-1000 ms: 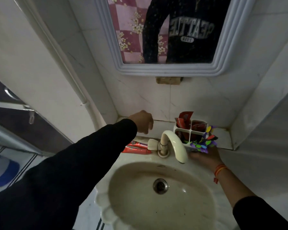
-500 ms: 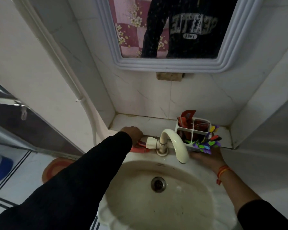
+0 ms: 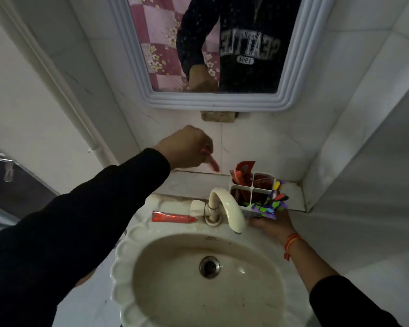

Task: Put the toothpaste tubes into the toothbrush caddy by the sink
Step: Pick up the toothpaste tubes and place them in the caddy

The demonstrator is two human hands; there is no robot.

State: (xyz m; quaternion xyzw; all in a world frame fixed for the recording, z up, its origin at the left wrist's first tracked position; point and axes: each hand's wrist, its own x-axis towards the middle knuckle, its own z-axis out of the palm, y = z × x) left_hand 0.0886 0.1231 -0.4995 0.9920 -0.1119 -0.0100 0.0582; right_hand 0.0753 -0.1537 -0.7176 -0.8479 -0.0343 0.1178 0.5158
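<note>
My left hand [image 3: 187,147] is raised above the ledge, shut on a red toothpaste tube [image 3: 212,164] that hangs blurred from its fingers, left of the caddy. The white four-compartment toothbrush caddy [image 3: 252,185] stands behind the tap and holds red tubes; colourful decorations cover its front. My right hand [image 3: 270,224] grips the caddy's base from the front. Another red toothpaste tube [image 3: 172,217] lies flat on the sink rim, left of the tap.
A cream tap [image 3: 224,208] curves over the white scalloped sink [image 3: 208,279]. A framed mirror [image 3: 220,43] hangs on the tiled wall above. A white pipe [image 3: 57,86] runs down the left wall. A tiled side wall [image 3: 364,161] closes the right.
My left hand was down at the tubes on the sink rim; it has lifted up and right with one tube. One tube stays on the rim. My right hand has stayed on the caddy.
</note>
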